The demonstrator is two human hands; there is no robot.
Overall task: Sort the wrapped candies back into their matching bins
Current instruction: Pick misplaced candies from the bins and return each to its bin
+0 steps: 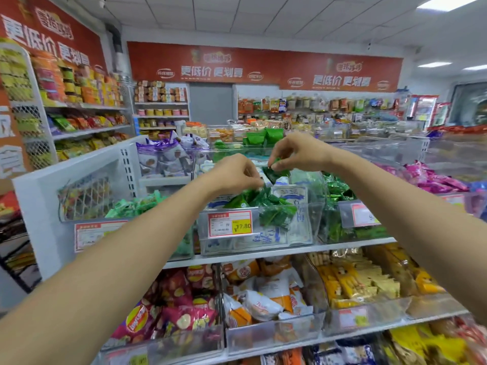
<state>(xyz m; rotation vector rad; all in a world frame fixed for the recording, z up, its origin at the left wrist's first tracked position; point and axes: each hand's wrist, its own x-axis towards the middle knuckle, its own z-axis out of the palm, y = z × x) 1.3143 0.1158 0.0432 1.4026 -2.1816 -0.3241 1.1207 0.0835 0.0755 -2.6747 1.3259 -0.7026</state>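
Both my hands reach over a clear middle bin on the top shelf. It holds white-and-blue packets with several dark green wrapped candies piled on top. My right hand pinches one dark green candy just above the bin. My left hand has its fingers curled down into the green pile and pinches another dark green candy. The bin to the right holds shiny green candies. The bin to the left holds light green ones.
A price tag hangs on the middle bin's front. Pink packets lie at far right, purple-and-white ones behind left. Lower shelves hold chip bags and yellow snack packs. A white end panel stands at left.
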